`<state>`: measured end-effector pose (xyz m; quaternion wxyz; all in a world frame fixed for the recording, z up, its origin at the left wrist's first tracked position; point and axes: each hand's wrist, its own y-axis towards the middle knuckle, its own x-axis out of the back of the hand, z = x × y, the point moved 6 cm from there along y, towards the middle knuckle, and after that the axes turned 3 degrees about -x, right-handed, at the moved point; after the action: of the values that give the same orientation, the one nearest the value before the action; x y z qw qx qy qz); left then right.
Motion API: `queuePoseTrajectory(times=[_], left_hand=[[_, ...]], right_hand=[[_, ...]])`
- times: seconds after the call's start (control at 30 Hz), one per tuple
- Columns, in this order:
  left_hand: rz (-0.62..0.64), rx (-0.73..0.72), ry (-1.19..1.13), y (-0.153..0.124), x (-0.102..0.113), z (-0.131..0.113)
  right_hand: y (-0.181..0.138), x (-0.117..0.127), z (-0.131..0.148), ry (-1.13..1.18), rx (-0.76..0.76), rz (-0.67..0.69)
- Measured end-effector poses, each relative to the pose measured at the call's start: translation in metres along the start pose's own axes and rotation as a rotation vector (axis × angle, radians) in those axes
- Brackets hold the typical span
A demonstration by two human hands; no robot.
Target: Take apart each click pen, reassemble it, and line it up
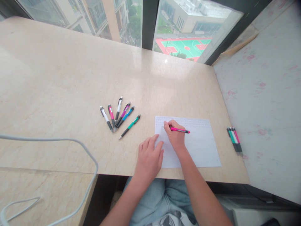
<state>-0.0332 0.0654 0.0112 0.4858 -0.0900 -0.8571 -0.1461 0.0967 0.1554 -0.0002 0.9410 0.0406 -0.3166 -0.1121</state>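
Note:
My right hand [175, 134] is closed around a pink pen [180, 129], its tip near the left part of a white sheet of paper [195, 150]. Rows of small handwriting run along the top of the sheet; I cannot read them. My left hand [150, 153] lies flat with fingers spread, partly on the sheet's left edge and partly on the counter. To its upper left, a green pen [130, 126] lies beside several fanned-out pens, among them a blue pen [125, 117], a purple pen [123, 113] and a pink pen [111, 115].
Several more pens [234, 139] lie side by side by the papered wall [263, 103] at the right. A pale cable [90, 155] loops over the counter [58, 88] at the left. Windows line the back. The counter's front edge is just above my lap.

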Motion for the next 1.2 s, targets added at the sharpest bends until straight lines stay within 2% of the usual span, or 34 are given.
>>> queuePoseTrajectory(times=[0.5, 0.6, 0.73, 0.83, 1.03, 1.2], left_hand=[[0.009, 0.005, 0.017, 0.0, -0.001, 0.0], [0.011, 0.004, 0.022, 0.0, 0.0, 0.0], [0.008, 0.006, 0.026, 0.0, 0.0, -0.001], [-0.004, 0.009, 0.038, 0.0, 0.001, -0.001], [-0.038, 0.007, 0.084, -0.001, 0.0, 0.0], [-0.072, 0.011, 0.111, -0.001, 0.0, 0.003]], right_hand=[[-0.001, 0.001, 0.002, -0.015, 0.019, -0.006], [0.0, 0.007, -0.007, 0.127, -0.071, -0.034], [0.002, 0.014, -0.023, 0.523, -0.264, -0.067], [0.006, 0.015, -0.021, 0.703, -0.275, -0.014], [-0.008, 0.033, -0.021, 0.821, -0.255, 0.075], [-0.044, 0.059, -0.04, 0.822, -0.374, 0.084]])
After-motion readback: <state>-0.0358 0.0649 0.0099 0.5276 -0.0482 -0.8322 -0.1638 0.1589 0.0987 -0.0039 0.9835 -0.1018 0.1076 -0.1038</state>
